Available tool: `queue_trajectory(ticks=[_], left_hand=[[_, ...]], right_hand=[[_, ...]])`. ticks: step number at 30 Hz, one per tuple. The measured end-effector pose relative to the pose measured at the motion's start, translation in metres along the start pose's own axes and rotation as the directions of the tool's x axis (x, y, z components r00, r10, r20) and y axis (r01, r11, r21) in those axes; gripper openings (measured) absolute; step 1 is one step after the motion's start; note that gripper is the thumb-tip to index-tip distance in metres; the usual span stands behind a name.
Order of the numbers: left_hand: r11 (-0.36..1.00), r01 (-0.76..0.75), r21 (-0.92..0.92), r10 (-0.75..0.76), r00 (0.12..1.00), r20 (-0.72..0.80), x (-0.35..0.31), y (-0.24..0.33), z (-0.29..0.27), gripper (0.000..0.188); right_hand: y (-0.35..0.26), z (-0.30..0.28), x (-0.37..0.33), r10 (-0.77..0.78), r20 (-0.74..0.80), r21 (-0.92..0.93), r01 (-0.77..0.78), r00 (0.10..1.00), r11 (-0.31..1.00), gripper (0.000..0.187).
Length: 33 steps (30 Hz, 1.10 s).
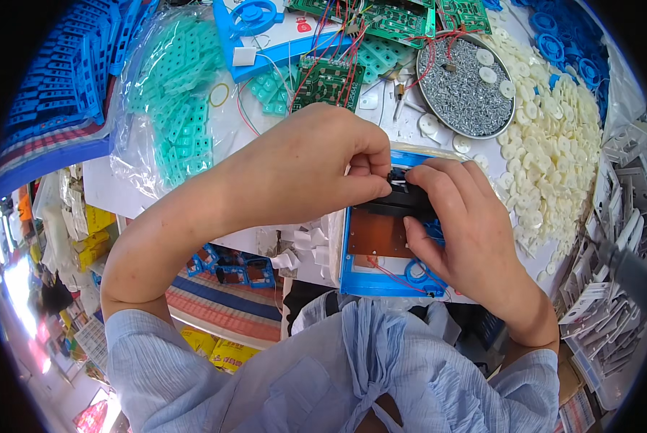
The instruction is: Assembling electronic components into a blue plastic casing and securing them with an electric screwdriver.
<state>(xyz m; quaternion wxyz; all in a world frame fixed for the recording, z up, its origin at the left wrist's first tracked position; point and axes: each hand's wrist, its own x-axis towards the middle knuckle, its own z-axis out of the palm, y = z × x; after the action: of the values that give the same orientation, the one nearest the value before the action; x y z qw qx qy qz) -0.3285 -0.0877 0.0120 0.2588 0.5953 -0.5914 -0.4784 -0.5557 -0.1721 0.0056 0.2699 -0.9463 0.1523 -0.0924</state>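
A blue plastic casing (pixel 346 278) lies in front of me with a brown circuit board (pixel 375 236) in it. Across the board's far part sits a long black plastic piece (pixel 381 208). My right hand (pixel 471 224) grips this piece, fingers on its far side and thumb on its near side. Over the casing's far left part, my left hand (pixel 331 162) is closed in a pinch at the black piece's far edge. What is between its fingertips is too small to make out. Thin red wires (pixel 395 278) run along the casing's near side.
Beyond my hands lie green circuit boards (pixel 331 83) with red wires and a round metal tray (pixel 419 76) of small screws. Cream plastic discs (pixel 547 151) heap at the right. Teal keypads (pixel 183 94) in clear plastic and stacked blue casings (pixel 56 79) are at the left.
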Motion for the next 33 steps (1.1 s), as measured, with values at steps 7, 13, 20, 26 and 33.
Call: queue_trajectory(ticks=[7,13,20,26,33], left_hand=[[0.966,-0.145,0.215,0.163,0.985,-0.064,-0.001,-0.003,0.001,0.01],[0.852,-0.216,0.477,0.278,0.959,-0.062,-0.003,0.003,0.008,0.012],[0.827,-0.238,0.509,0.283,0.959,-0.013,0.001,0.001,0.006,0.011],[0.766,-0.248,0.594,0.276,0.96,0.046,0.011,0.008,0.0,0.01],[0.703,-0.391,0.595,0.386,0.911,0.143,0.022,0.015,-0.004,0.008]], right_hand=[[0.001,0.001,-0.001,0.002,-0.011,0.029,-0.002,1.0,1.0,0.054],[0.002,0.003,-0.003,0.027,-0.017,0.057,-0.026,0.999,0.998,0.056],[0.003,0.003,-0.003,0.041,-0.008,0.071,-0.04,0.999,0.997,0.058],[0.003,0.002,-0.002,0.033,-0.002,0.062,-0.033,0.999,0.998,0.057],[0.004,0.0,0.0,-0.003,0.012,0.06,0.003,1.0,0.998,0.058]])
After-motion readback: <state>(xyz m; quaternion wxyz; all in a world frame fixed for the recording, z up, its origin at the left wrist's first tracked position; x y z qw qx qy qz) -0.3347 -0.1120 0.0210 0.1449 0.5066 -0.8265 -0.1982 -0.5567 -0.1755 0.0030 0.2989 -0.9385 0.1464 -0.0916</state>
